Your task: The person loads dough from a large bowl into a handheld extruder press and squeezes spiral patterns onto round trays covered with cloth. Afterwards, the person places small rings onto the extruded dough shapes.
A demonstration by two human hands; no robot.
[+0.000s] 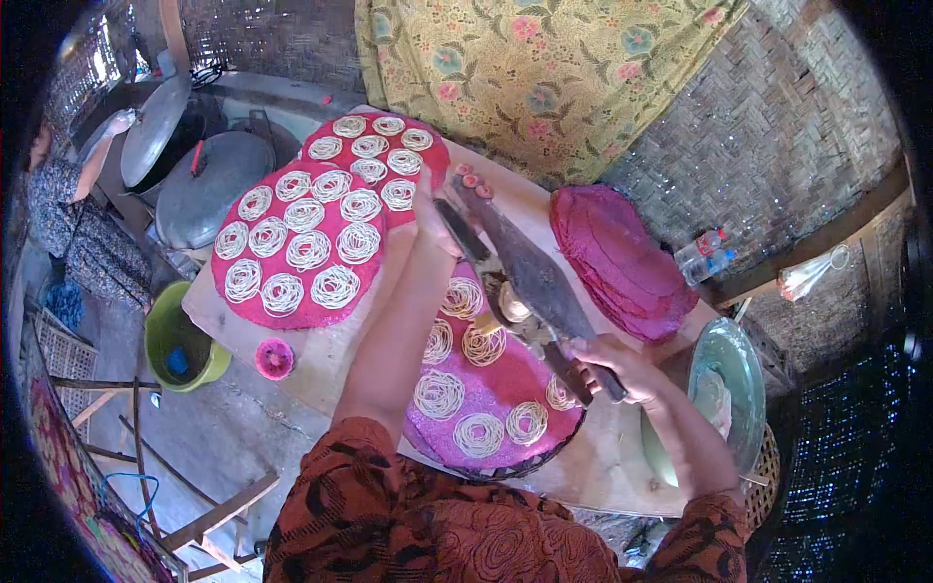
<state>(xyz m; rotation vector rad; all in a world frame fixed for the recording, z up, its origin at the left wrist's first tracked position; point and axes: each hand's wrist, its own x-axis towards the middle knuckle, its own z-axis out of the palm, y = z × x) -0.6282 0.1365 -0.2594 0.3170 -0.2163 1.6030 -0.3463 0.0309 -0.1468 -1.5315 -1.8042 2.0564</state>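
Both my hands are closed on a dark, two-armed wooden hand press [530, 267], held slantwise above the table. My left hand [437, 219] wraps its far end, with fingertips curled over the top arm. At the near end my right hand [622, 369] grips the handles. Pale dough [513, 303] shows in the middle of the press, and a strand hangs beneath it. Below lies a round pink mat [452, 428] bearing several coiled nests of pale noodle strands [439, 394]; the press and my left arm hide part of it.
Two more pink mats with noodle nests [306, 250] lie left and behind. A stack of magenta mats [622, 262], plastic bottles [705, 257] and a green basin [729, 355] are at right. Left are large lidded pots [214, 185], a green tub [185, 340] and another person [78, 214].
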